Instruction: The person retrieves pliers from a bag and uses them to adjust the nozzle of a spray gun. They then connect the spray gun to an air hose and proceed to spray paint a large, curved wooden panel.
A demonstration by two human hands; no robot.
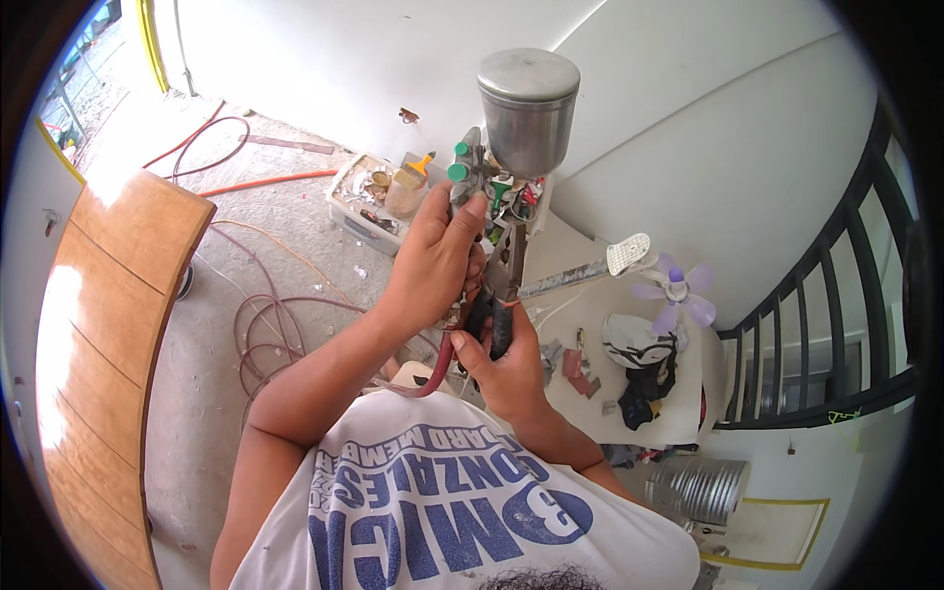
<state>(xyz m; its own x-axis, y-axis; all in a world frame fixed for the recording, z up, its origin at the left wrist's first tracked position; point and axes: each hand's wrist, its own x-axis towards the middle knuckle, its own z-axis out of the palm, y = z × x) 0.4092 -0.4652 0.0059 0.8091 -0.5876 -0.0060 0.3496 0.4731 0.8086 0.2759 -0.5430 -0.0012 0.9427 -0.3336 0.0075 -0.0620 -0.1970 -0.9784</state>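
Note:
A spray gun with a steel cup (526,118) and green knobs is held upright before me, my left hand (438,256) closed on its body just below the knobs. A red hose (433,369) curves down from its lower end. My right hand (501,379) grips a black-handled metal tool (501,315), which looks like pliers, against the gun's lower part; the exact contact is partly hidden by my fingers. Behind the gun sit a clear plastic bin (359,226) of tools and brushes and a small fan with purple blades (698,305).
A wooden panel (108,364) stands at left, with tangled hoses (275,334) on the concrete floor beside it. At right are a pale table (619,423) with cloths and small items, a black railing (836,295), and a silver flexible duct (698,487) below.

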